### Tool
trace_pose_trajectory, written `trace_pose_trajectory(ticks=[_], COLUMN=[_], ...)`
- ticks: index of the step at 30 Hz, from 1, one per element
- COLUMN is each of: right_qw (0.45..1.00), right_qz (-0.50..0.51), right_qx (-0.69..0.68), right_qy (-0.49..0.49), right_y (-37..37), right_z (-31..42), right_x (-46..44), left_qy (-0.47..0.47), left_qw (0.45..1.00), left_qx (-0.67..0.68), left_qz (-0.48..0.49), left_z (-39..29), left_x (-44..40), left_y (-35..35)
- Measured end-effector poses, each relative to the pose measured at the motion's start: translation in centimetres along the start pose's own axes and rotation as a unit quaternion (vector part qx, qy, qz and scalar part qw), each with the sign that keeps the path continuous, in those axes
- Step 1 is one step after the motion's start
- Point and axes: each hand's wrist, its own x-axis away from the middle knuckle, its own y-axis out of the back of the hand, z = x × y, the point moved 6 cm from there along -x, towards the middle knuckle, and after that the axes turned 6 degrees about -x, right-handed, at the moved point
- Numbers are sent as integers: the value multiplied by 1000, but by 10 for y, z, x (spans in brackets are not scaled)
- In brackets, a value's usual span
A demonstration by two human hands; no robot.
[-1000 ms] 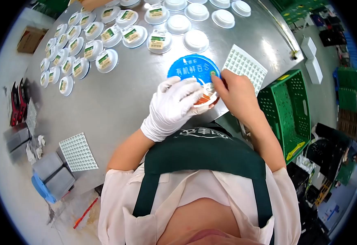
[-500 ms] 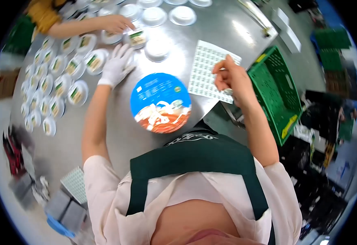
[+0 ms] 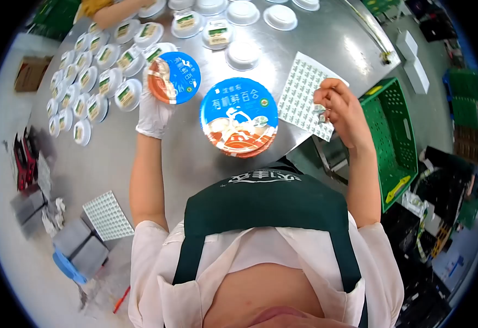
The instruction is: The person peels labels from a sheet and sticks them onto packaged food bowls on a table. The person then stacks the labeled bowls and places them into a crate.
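Observation:
In a white glove, my left hand grips a round tub, its blue and orange printed lid turned up toward me. Close to it on the steel table stands a stack of the same printed lids or tubs; what lies beneath the top one is mostly hidden. My bare right hand is held over the sticker sheet, fingers curled with a small pale sticker at their tips. The sheet carries rows of small green prints. A white tub sits upside down beyond the stack.
Rows of white tubs with labels cover the table's left side. A co-worker's arm reaches in at the top left. A green crate stands by the right edge. Another sticker sheet lies at lower left.
My left hand was spread among the white tubs and now holds a printed tub. My right hand stays near the sheet. The co-worker's hand has drawn back from the labelled tub.

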Motion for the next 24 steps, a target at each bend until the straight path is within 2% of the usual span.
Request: trace_pose_trajectory(ticks=[1,2,3,5,7,8,9,11,16,17,19,21,22,23,24], right_qw=[999,999,997,994,993,991,990,988,983,983,983,983,984,984,985], right_qz=[7,20,30,39,43,42,40,43,56,64,59,61,58,56,58], right_qx=[38,29,61,71,67,73,78,85,106,101,95,101,103,104,103], right_qy=[28,12,44,76,91,100,107,123,142,142,147,139,134,134,129], right_y=[-6,-10,-12,-17,-26,-30,-33,-44,-58,-60,-57,-55,-56,-58,-61], right_z=[8,13,17,24,32,36,40,48,55,55,49,41,39,38,37], right_x=[2,3,2,3,6,9,12,16,26,27,29,29,29,29,29], left_qy=[-12,16,41,18,15,15,16,44,33,9,-13,-29,-92,-153,-182], left_qw=[1000,994,975,972,949,993,992,994,975,976,940,926,857,766,873], left_qx=[-4,90,180,178,123,30,30,-102,-196,-194,-334,-369,-503,-622,-450], left_qz=[-9,55,121,151,291,116,119,9,97,97,70,76,69,60,43], left_z=[-20,-34,-48,-70,-86,-85,-91,-91,-71,-64,-60,-55,-62,-67,-65], left_x=[13,26,39,53,65,71,77,80,85,89,106,111,116,120,116], left_y=[-8,-19,-33,-50,-83,-84,-108,-123,-159,-161,-168,-161,-165,-169,-166])
